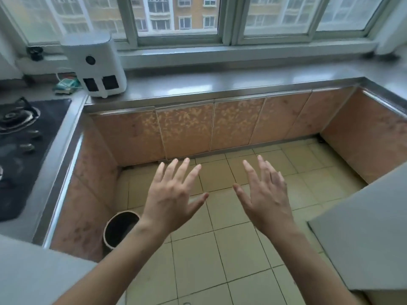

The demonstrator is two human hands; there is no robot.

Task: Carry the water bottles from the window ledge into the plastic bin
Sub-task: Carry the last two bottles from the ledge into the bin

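Observation:
My left hand (174,194) and my right hand (264,192) are stretched out side by side over the tiled floor, palms down, fingers spread, holding nothing. Beyond them runs the grey window ledge (231,53) under the window, with the grey countertop (220,81) just below it. I see no water bottles on the ledge or counter. A round dark bin (120,230) with a light rim stands on the floor in the left corner, just left of my left wrist; I cannot tell its material.
A white appliance (97,64) stands at the left end of the counter. A black gas hob (24,137) lies on the left counter. Orange patterned cabinet doors (220,126) close the floor area on three sides. A grey surface (363,238) juts in at right.

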